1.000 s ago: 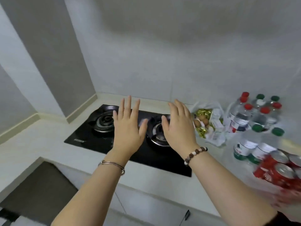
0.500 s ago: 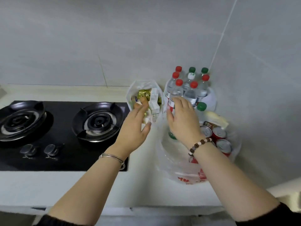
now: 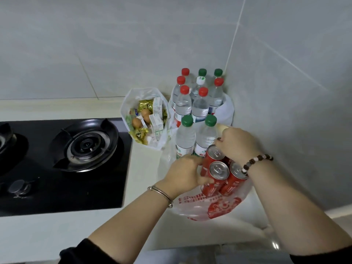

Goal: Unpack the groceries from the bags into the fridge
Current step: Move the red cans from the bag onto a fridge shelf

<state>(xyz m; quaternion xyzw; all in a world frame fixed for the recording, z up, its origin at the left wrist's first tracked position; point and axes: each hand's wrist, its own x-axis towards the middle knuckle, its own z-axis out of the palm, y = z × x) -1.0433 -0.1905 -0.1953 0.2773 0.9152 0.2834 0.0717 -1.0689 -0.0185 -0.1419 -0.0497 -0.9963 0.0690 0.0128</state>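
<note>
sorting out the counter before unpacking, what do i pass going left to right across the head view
stove knob → burner → small bag of eggs and snacks → water bottles

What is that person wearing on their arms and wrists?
A thin silver bangle circles the left wrist. A bracelet of brown and white beads circles the right wrist. Black sleeves end partway up both arms. No gloves.

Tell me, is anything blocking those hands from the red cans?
Nothing visible does. The left hand and right hand grip the red cans in the printed plastic bag. Two green-capped water bottles stand just behind them. The fridge is out of view.
</note>
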